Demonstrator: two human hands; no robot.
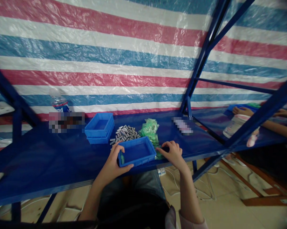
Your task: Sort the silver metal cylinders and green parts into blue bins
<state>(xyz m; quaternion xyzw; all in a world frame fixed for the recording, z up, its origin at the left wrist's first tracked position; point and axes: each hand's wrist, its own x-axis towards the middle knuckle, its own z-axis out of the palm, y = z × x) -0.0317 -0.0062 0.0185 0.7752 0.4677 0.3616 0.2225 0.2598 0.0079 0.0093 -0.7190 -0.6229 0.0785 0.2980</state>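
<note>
A shallow blue plastic bin [136, 153] sits at the front edge of the table. My left hand [115, 159] is closed around its left end, thumb along the near wall and fingers over the far corner. Inside the bin, by those fingers, lies a small green piece [122, 158]. At the bin's right end my right hand [173, 154] has curled fingers, with thumb and forefinger close to some green material; what they hold is hidden. Behind the bin are a heap of small silvery metal cylinders [127, 133] and a pile of green, clear-wrapped pieces [150, 128].
Two stacked blue bins [99, 127] stand left of the heap. Farther left is a plastic bottle [59, 103]. Blue frame posts [198, 66] rise behind and at right. Another person's hand [243, 111] and a whitish container [236, 125] are at the far right.
</note>
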